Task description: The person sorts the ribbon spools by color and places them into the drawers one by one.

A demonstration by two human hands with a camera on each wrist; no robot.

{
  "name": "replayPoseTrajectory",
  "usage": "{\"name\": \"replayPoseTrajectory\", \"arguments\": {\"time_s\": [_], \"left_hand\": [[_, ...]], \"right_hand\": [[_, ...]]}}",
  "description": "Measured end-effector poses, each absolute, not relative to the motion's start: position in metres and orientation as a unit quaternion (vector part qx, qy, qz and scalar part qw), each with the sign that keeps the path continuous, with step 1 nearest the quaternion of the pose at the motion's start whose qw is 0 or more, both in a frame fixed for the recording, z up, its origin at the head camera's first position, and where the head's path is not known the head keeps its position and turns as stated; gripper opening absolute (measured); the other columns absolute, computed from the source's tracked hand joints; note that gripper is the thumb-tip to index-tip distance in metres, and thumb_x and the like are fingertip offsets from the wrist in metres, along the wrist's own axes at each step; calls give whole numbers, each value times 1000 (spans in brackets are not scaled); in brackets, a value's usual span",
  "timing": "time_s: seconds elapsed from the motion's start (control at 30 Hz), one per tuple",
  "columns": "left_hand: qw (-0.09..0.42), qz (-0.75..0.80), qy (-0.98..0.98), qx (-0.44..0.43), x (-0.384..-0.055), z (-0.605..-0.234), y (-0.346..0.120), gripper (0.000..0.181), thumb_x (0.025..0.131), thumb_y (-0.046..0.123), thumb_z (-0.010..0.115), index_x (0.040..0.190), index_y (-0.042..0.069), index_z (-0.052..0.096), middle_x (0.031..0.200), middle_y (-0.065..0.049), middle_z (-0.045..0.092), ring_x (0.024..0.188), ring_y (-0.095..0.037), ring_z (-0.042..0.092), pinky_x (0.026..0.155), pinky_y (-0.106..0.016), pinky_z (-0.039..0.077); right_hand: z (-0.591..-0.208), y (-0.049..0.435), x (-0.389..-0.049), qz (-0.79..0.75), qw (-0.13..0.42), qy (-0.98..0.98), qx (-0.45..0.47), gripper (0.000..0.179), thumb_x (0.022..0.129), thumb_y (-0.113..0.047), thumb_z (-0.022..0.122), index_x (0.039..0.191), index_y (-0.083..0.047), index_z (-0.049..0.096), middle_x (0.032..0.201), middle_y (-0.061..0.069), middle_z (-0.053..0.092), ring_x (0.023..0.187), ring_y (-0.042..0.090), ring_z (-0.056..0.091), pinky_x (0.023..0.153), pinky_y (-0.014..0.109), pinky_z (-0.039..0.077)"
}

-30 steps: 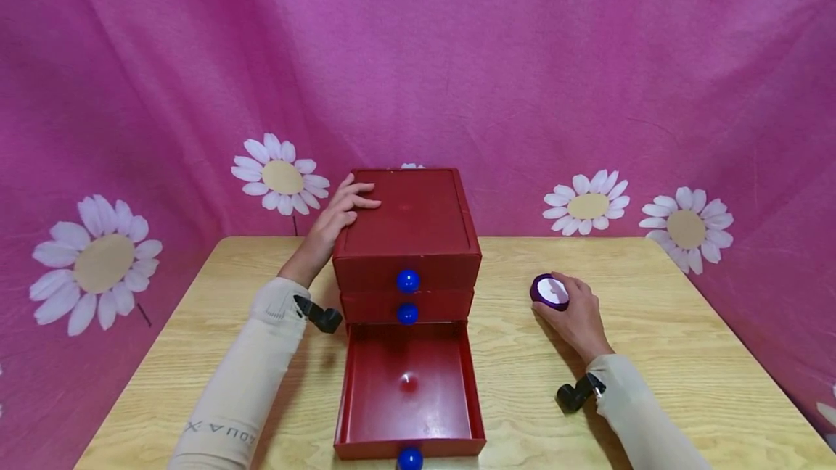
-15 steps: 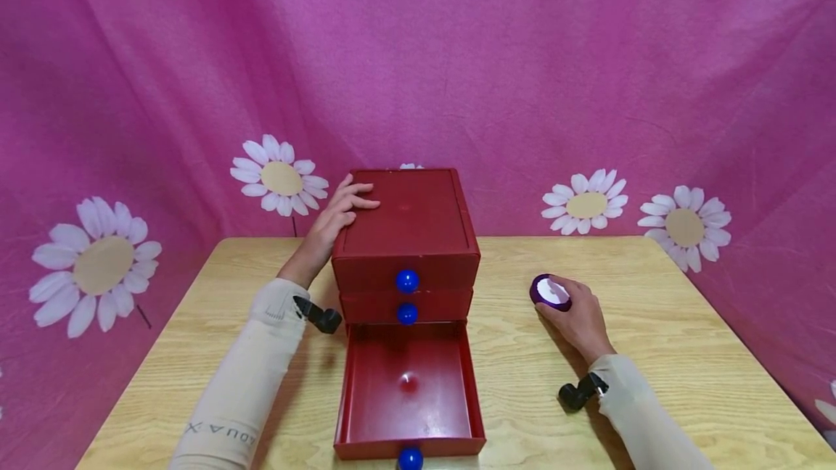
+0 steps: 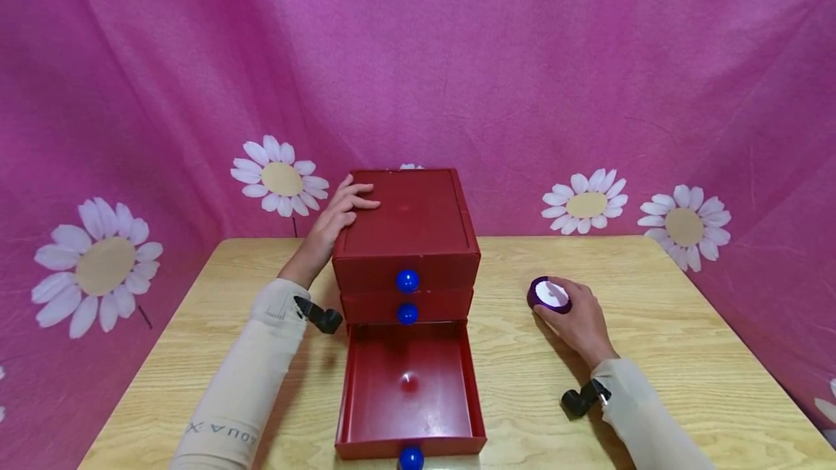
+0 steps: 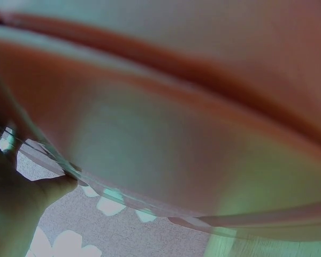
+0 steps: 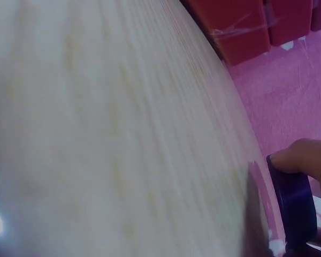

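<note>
My left hand rests on the left edge of a red chest of drawers, its fingers lying over the top. In the left wrist view, the thumb is near the side of the chest. The lowest drawer is pulled out, and nothing lies in it. To the right of the chest, my right hand holds a purple ribbon spool with a white face, thumb and fingers around its rim. The right wrist view shows the spool's dark purple side under the thumb; the other fingers are mostly out of frame.
Two upper drawers with blue knobs are closed. The light wooden table extends around the chest. A pink cloth with white daisies hangs behind and at both sides. Small black cameras are strapped to both wrists.
My right hand and the ribbon spool have shifted very slightly toward me. The left hand, the chest and the pulled-out drawer stay where they were.
</note>
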State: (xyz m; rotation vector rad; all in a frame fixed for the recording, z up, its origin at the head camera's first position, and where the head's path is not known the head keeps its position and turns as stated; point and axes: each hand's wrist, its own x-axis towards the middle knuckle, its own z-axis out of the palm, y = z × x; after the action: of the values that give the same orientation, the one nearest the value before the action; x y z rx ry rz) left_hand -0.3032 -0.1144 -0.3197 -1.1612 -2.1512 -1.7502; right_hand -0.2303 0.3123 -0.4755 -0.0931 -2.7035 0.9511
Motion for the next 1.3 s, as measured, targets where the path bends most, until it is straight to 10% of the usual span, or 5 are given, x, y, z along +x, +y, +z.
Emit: {"name": "replayPoseTrajectory", "arguments": {"time_s": [1.3], "left_hand": [[78, -580, -706, -400, -304, -321, -117, 38, 92, -2, 33, 120, -15, 56, 146, -29, 31, 146, -37, -3, 115, -52, -2]], "right_hand": [[-453, 246, -163, 307, 220, -919, 115, 62, 68, -14, 85, 125, -13, 61, 123, 13, 52, 115, 31, 46, 91, 53, 43]]}}
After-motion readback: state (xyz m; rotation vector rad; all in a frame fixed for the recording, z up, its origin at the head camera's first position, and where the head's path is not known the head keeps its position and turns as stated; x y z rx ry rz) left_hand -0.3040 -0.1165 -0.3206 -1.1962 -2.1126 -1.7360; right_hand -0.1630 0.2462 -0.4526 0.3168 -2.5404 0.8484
